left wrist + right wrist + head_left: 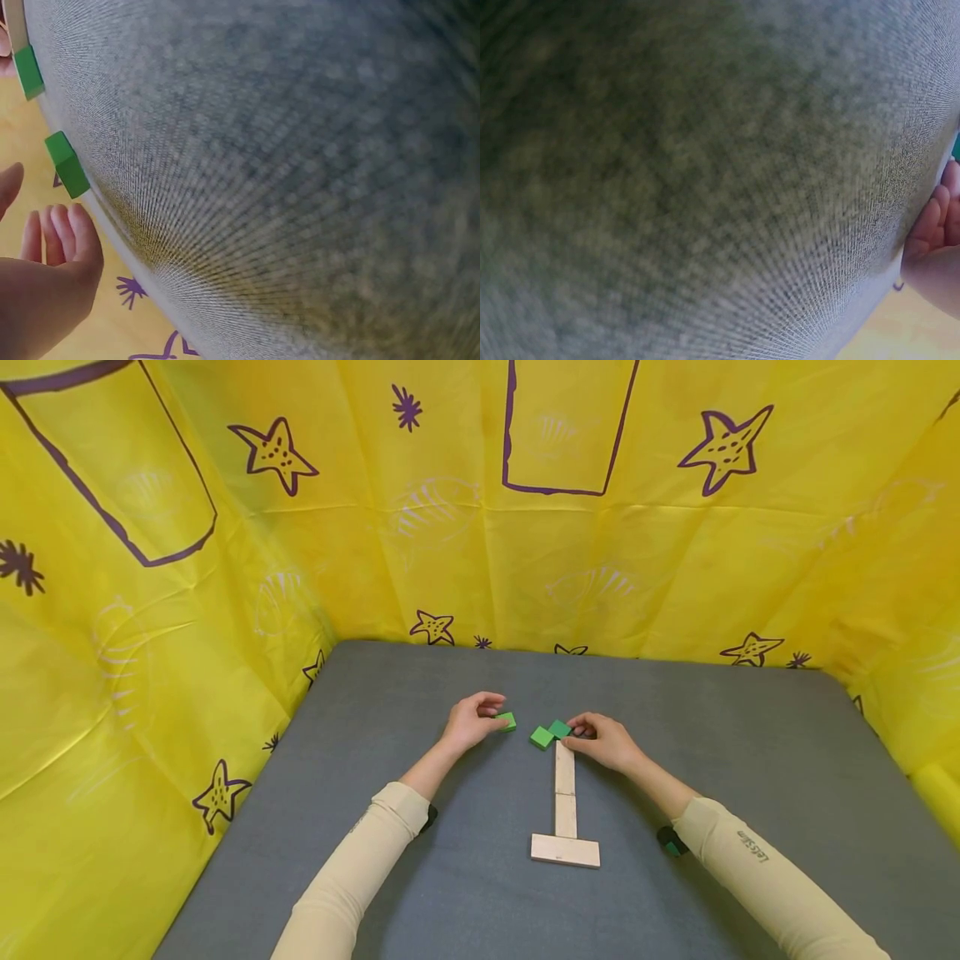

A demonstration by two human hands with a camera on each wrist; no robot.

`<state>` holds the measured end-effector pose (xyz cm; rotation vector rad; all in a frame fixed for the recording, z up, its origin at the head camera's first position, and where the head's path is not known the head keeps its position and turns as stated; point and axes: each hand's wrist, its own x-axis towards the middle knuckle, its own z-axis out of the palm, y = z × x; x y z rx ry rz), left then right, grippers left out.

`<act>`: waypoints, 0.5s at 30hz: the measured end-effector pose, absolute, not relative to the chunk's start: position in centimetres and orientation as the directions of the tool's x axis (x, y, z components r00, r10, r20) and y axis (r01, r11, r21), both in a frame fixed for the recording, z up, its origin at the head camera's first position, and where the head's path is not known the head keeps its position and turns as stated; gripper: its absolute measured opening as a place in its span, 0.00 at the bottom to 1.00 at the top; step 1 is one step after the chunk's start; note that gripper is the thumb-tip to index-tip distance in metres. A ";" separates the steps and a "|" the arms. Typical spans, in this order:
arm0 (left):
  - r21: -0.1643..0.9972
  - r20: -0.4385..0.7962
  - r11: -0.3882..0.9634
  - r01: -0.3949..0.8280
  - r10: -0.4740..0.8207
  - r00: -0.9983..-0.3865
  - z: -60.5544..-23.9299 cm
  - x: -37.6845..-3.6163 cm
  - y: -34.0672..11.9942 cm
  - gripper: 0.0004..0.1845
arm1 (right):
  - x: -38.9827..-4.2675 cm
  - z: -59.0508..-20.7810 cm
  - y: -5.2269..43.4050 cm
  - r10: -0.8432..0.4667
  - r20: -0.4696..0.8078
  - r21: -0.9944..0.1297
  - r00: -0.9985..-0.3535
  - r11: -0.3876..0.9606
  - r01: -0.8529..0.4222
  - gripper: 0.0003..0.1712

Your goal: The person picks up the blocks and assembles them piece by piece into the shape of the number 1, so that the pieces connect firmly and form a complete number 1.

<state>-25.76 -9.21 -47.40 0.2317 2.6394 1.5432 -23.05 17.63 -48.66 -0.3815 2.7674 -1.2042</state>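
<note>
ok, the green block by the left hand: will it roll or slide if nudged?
The green block looks flat-sided and squat, so it probably won't roll or tip. It looks rigid and likely light for its size. On the grey mat, which looks textured, it would probably slide only a little.

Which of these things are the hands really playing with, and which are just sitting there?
Being used:
- left hand, fingers on a green block
- right hand, touching two green blocks
- wooden blocks laid in an upside-down T, with the green ones at its far end

Just there:
- grey table
- yellow star cloth behind and beside it
</note>
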 end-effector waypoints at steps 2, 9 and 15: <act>0.862 0.007 0.499 0.089 0.165 -0.986 -47.4 -25.8 -9.3 0.22 | -23.0 -48.6 17.6 -0.270 0.009 -0.729 -0.963 0.657 -0.191 0.19; 0.827 -0.008 0.556 0.089 0.171 -0.985 -47.5 -25.8 -9.4 0.22 | -23.1 -48.7 17.5 -0.268 0.008 -0.726 -0.963 0.661 -0.190 0.19; 0.785 -0.006 0.608 0.117 0.196 -0.981 -47.6 -25.8 -9.3 0.21 | -23.1 -48.7 17.6 -0.270 0.010 -0.722 -0.963 0.664 -0.193 0.19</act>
